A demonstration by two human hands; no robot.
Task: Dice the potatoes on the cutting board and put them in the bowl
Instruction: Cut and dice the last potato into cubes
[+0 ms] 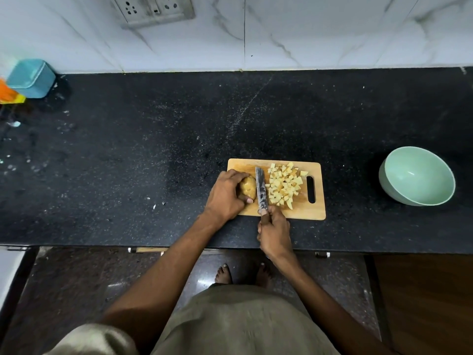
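Note:
A wooden cutting board [317, 211] lies on the black counter. On its left end my left hand [225, 194] grips a brown potato [248, 190], fingers curled over its top. My right hand [274, 230] holds the handle of a knife [261, 189] at the board's near edge. The blade runs away from me, right beside the potato. A pile of pale yellow potato dice [284, 185] covers the board's middle, to the right of the blade. A pale green bowl [419, 175] stands tilted and holds nothing, on the counter far to the right.
A teal container [32, 78] and an orange item [7, 94] sit at the counter's far left against the marble wall. A socket plate [153, 8] is on the wall. Black speckled counter [153, 149] spreads left of the board. My bare feet [225, 274] stand below.

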